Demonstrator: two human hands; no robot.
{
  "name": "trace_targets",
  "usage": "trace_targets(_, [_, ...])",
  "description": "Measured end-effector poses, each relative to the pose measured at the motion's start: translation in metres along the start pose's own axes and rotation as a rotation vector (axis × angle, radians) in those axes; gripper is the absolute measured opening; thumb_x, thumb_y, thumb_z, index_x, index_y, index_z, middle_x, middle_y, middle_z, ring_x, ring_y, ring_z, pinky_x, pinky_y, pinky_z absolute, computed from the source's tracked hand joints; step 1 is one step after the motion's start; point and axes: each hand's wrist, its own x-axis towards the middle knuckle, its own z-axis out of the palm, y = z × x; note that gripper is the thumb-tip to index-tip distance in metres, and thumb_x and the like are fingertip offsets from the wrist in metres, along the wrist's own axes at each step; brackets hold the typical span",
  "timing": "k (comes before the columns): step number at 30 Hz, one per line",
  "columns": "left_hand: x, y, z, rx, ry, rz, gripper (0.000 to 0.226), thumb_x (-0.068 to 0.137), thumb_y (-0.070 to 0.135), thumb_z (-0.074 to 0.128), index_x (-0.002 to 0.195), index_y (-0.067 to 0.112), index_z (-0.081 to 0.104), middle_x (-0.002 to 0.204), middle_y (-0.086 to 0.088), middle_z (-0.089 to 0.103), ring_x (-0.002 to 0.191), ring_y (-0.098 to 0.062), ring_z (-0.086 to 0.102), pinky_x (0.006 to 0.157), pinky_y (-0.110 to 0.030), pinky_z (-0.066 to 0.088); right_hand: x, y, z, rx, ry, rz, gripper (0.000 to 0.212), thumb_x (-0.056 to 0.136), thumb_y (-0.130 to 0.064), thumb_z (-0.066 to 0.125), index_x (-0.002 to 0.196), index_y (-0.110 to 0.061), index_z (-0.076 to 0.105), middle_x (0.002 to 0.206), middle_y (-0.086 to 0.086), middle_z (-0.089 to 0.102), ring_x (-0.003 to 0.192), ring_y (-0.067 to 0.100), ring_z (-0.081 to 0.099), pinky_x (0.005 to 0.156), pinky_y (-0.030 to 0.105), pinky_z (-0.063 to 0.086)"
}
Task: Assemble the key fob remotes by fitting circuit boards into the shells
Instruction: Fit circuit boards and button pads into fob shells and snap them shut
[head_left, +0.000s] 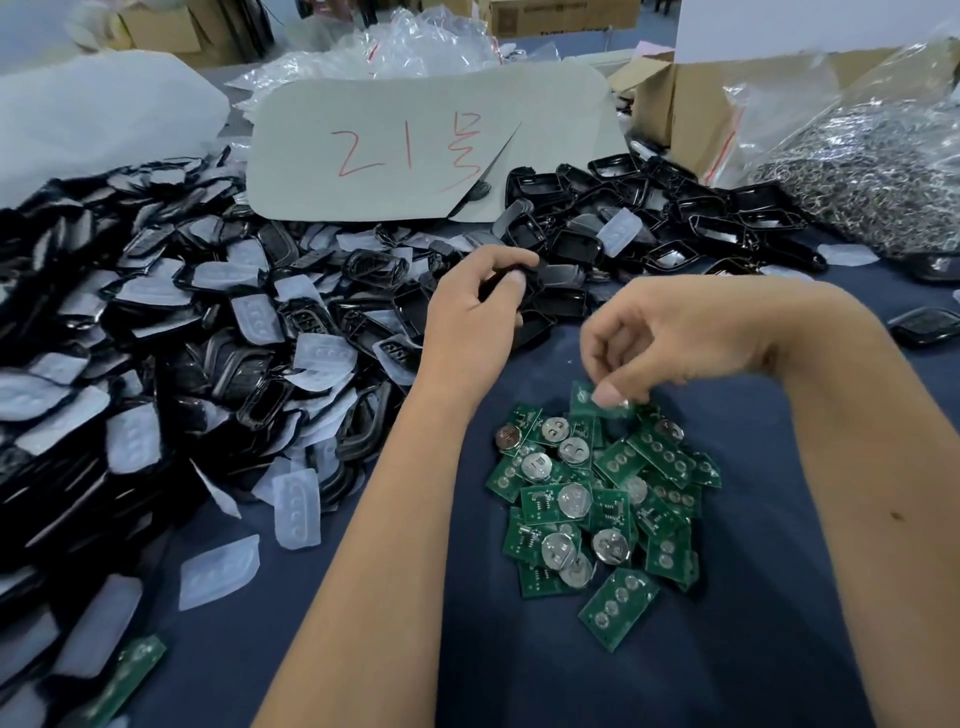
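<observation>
Head view: board picked, shell in hand, ready to mate.

My left hand (475, 312) curls round a black shell (511, 283) at the near edge of the shell heap (208, 332); the grip is narrow, fingers hiding most of the shell, so I cannot tell which face is up. My right hand (670, 338) pinches one green board (584, 399) by its top edge between thumb and fingertip, the board at the far edge of the board pile (597, 509) on the blue cloth (753, 623). Whether it is clear of the boards beneath I cannot tell. Advice to self: lift straight so no neighbour drags along, keep the pinch on the edges off the coin-cell clip, turn the shell cavity-up before bringing the board over, seat one end first, then press flat. The grey card (415, 145) lies behind, out of the way.
</observation>
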Motion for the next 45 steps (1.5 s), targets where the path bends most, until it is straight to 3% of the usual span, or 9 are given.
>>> trace_targets(4, [0.001, 0.001, -0.001, -0.019, 0.093, 0.013, 0.014, 0.098, 0.015, 0.064, 0.098, 0.025, 0.073, 0.079, 0.007, 0.068, 0.068, -0.007, 0.06, 0.068, -0.023, 0.048, 0.015, 0.01, 0.02, 0.435, 0.277, -0.138, 0.008, 0.102, -0.009, 0.062, 0.096, -0.005, 0.059, 0.081, 0.012, 0.075, 0.061, 0.019, 0.065, 0.044, 0.022, 0.043])
trace_targets(10, [0.001, 0.0, -0.003, -0.003, 0.195, -0.004, 0.011, 0.092, 0.025, 0.075, 0.091, 0.024, 0.064, 0.072, 0.001, 0.071, 0.061, -0.007, 0.055, 0.067, -0.029, 0.047, 0.036, 0.021, 0.045, 0.888, 0.689, -0.258, 0.021, 0.104, -0.001, 0.056, 0.103, -0.01, 0.074, 0.07, 0.003, 0.056, 0.058, 0.012, 0.049, 0.043, 0.018, 0.036])
trace_targets(14, [-0.004, 0.003, -0.002, 0.121, 0.188, 0.066, 0.017, 0.098, 0.015, 0.06, 0.103, 0.024, 0.074, 0.065, 0.01, 0.058, 0.058, 0.001, 0.05, 0.061, -0.011, 0.038, 0.041, 0.013, 0.051, 1.041, 0.8, -0.302, 0.008, 0.097, 0.0, 0.067, 0.101, -0.006, 0.072, 0.069, 0.007, 0.066, 0.053, 0.013, 0.054, 0.044, 0.018, 0.04])
trace_targets(18, [-0.013, 0.005, -0.002, 0.179, 0.235, 0.068, 0.021, 0.099, 0.01, 0.056, 0.093, 0.02, 0.074, 0.069, 0.01, 0.061, 0.06, 0.0, 0.054, 0.061, -0.014, 0.042, 0.046, 0.008, 0.057, 1.05, 0.91, -0.257, 0.009, 0.092, -0.003, 0.075, 0.096, 0.0, 0.067, 0.067, 0.007, 0.07, 0.049, 0.011, 0.056, 0.042, 0.018, 0.042])
trace_targets(21, [-0.017, 0.003, -0.006, 0.177, 0.252, 0.051, 0.011, 0.099, 0.016, 0.059, 0.093, 0.019, 0.068, 0.071, -0.002, 0.067, 0.06, -0.022, 0.065, 0.061, -0.033, 0.052, 0.047, 0.006, 0.061, 1.066, 0.968, -0.254, 0.011, 0.092, -0.002, 0.075, 0.097, -0.002, 0.066, 0.066, 0.008, 0.07, 0.048, 0.013, 0.057, 0.042, 0.02, 0.042])
trace_targets(25, [-0.029, -0.002, -0.015, 0.141, 0.265, 0.008, 0.013, 0.098, 0.013, 0.065, 0.09, 0.008, 0.057, 0.062, -0.005, 0.067, 0.045, -0.018, 0.066, 0.044, -0.025, 0.05, 0.049, 0.0, 0.066, 1.066, 0.994, -0.245, 0.009, 0.092, -0.004, 0.076, 0.089, -0.004, 0.068, 0.065, 0.007, 0.071, 0.049, 0.012, 0.059, 0.042, 0.02, 0.043])
trace_targets(30, [-0.031, -0.006, -0.019, 0.018, 0.179, -0.077, 0.013, 0.095, 0.01, 0.07, 0.088, 0.005, 0.061, 0.067, -0.004, 0.072, 0.052, -0.026, 0.073, 0.061, -0.048, 0.064, 0.046, -0.004, 0.069, 1.001, 0.942, -0.309, 0.01, 0.092, -0.008, 0.077, 0.091, -0.002, 0.069, 0.069, 0.009, 0.073, 0.048, 0.012, 0.059, 0.041, 0.021, 0.044])
trace_targets(36, [-0.019, 0.0, -0.014, -0.143, 0.126, -0.168, 0.013, 0.098, 0.005, 0.067, 0.086, 0.004, 0.073, 0.072, -0.009, 0.074, 0.058, -0.027, 0.074, 0.057, -0.027, 0.06, 0.047, -0.004, 0.07, 0.845, 0.973, -0.317, 0.014, 0.091, -0.006, 0.079, 0.093, 0.003, 0.069, 0.069, 0.012, 0.073, 0.046, 0.016, 0.059, 0.04, 0.024, 0.046])
trace_targets(45, [-0.017, -0.005, -0.013, -0.171, 0.099, -0.195, 0.014, 0.099, 0.005, 0.065, 0.09, 0.005, 0.076, 0.08, -0.016, 0.075, 0.059, -0.025, 0.074, 0.065, -0.033, 0.064, 0.051, -0.005, 0.074, 0.677, 1.007, -0.277, 0.016, 0.09, -0.009, 0.08, 0.091, 0.001, 0.067, 0.07, 0.012, 0.074, 0.043, 0.02, 0.06, 0.037, 0.026, 0.046])
